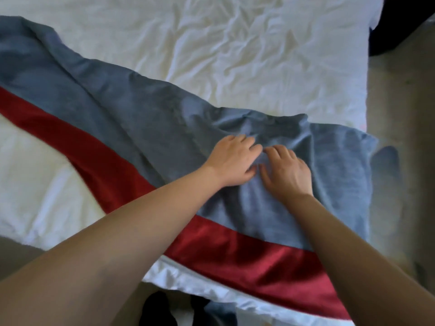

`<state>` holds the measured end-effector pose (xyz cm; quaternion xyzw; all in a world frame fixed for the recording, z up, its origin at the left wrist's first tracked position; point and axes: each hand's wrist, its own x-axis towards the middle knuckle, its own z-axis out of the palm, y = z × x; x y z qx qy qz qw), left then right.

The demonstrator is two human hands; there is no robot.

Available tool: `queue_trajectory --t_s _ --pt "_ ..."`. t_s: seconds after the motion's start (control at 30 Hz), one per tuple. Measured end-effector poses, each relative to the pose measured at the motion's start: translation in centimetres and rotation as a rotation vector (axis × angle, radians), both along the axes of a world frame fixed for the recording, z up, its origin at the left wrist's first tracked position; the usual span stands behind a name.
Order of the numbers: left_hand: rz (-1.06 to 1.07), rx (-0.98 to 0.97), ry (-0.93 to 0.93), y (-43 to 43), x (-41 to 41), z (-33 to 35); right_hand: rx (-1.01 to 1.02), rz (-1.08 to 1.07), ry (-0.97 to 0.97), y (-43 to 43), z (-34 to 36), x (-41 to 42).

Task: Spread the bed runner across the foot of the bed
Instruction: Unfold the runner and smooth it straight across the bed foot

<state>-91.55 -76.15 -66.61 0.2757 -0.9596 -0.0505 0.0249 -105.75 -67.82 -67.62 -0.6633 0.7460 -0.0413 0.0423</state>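
The bed runner [122,114] is grey-blue with a red band along its near edge. It lies slantwise over the white bed [235,55], from the far left down to the near right corner, where it hangs over the side. My left hand [231,160] and my right hand [286,171] lie side by side, palms down, on a wrinkled patch of the grey-blue cloth near the right end. Their fingers are spread and lightly bent, pressing on the fabric. Folds bunch up just beyond the fingertips.
The white sheet is creased across the top of the bed. Beige floor [400,114] runs along the right side of the bed. A dark object [404,22] sits at the far right corner. Dark shapes [160,309] show at the bottom edge below my arms.
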Motion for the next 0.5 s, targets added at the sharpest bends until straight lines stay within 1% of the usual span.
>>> queue_trajectory --t_s 0.1,0.2,0.27,0.37,0.43,0.5 --pt "0.002 0.000 -0.010 -1.3 -4.9 -1.0 -0.019 -0.019 -0.010 -0.9 -1.0 -5.1" --pt "0.027 -0.010 -0.033 -2.5 -10.1 -2.4 -0.010 -0.089 0.010 -1.5 -2.0 -11.0" --pt "0.042 -0.006 -0.051 -3.3 -13.1 -3.1 0.040 -0.149 0.026 -1.8 -2.7 -14.9" --pt "0.072 -0.005 -0.058 -4.6 -16.7 -4.1 0.119 -0.217 -0.003 -2.6 -4.0 -19.7" --pt "0.118 0.007 -0.061 -5.2 -18.3 -4.7 0.172 -0.220 -0.031 -3.2 -5.0 -22.1" --pt "0.161 0.021 -0.102 -5.6 -19.3 -5.3 0.165 -0.205 -0.047 -3.8 -5.8 -23.6"
